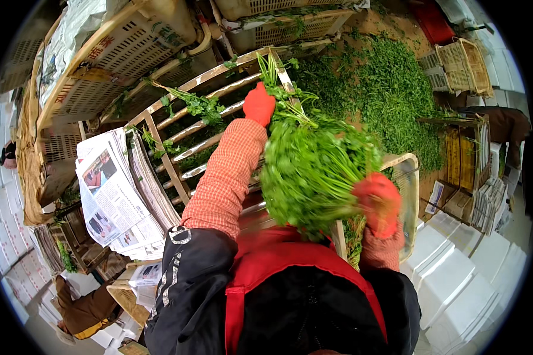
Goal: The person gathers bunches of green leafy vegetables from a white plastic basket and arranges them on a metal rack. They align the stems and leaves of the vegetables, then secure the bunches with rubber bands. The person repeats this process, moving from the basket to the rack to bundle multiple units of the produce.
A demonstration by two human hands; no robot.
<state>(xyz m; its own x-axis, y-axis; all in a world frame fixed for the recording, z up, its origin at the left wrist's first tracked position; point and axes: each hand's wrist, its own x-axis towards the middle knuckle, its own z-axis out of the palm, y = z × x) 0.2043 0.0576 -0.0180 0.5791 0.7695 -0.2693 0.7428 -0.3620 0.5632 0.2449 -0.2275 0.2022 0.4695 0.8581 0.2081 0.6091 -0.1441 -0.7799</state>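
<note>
Just beyond the red apron (296, 254), the right hand (377, 204), in a red glove, is closed around the gathered stems of a leafy green bunch (314, 171). The bunch lies across the front of the body, its long axis running roughly left to right: stem ends at the right hand, leafy tops fanned to the left. It covers part of the right edge of the slatted bench (167, 155); whether it touches the slats cannot be told. Motion blurs the leaves and the right hand, so single fingers do not show. A pale basket (416, 183), partly hidden, stands just beside that hand on its right.

Farther out, the left hand, gloved red (259, 105), is at loose stalks (269, 70) by the bench's far right corner; its fingertips are hidden, and whether it grips them cannot be told. Left of that forearm, room opens over the slats, where a sprig (204, 109) lies, bounded by stacked newspapers (115, 192) on the left and crates (130, 59) beyond. Past the right edge, loose greens (397, 89) spread over the floor.
</note>
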